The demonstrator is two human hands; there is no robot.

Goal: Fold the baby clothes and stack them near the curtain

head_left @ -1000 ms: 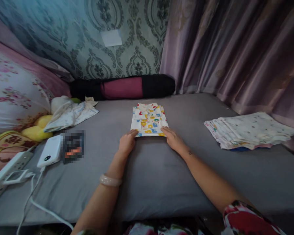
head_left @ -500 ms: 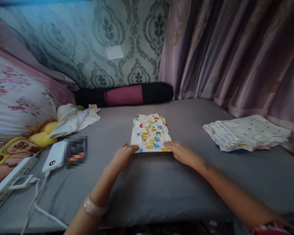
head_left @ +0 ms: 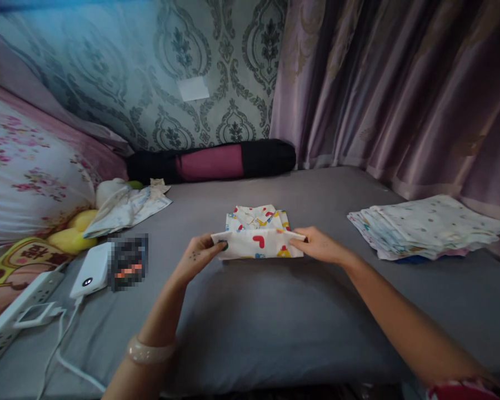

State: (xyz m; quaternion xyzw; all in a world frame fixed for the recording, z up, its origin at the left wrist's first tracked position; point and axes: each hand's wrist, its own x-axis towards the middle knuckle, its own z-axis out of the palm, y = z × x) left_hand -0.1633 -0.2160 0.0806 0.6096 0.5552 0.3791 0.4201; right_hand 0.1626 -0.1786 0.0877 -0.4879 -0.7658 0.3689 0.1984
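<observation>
A small white collared shirt [head_left: 250, 244] with a red, blue and yellow print lies folded on the grey bed sheet [head_left: 266, 316]. Its near edge is lifted and bent upward, while the collar lies flat at the far side. My left hand [head_left: 200, 255] pinches the left corner of the raised edge, thumb on the near side. At the right corner, my right hand [head_left: 316, 244] pinches the same edge. Fingers behind the cloth are partly hidden on both sides.
To the right sits a stack of folded clothes [head_left: 429, 228]. On the left are a white power bank [head_left: 92, 269], a power strip [head_left: 20, 311], cables, a crumpled garment [head_left: 129, 208] and plush toys. A long black and maroon bolster [head_left: 210, 162] lies along the wall.
Both hands have gone from lying on the shirt's near corners to pinching them. The near edge has come up off the bed and folded partly toward the collar.
</observation>
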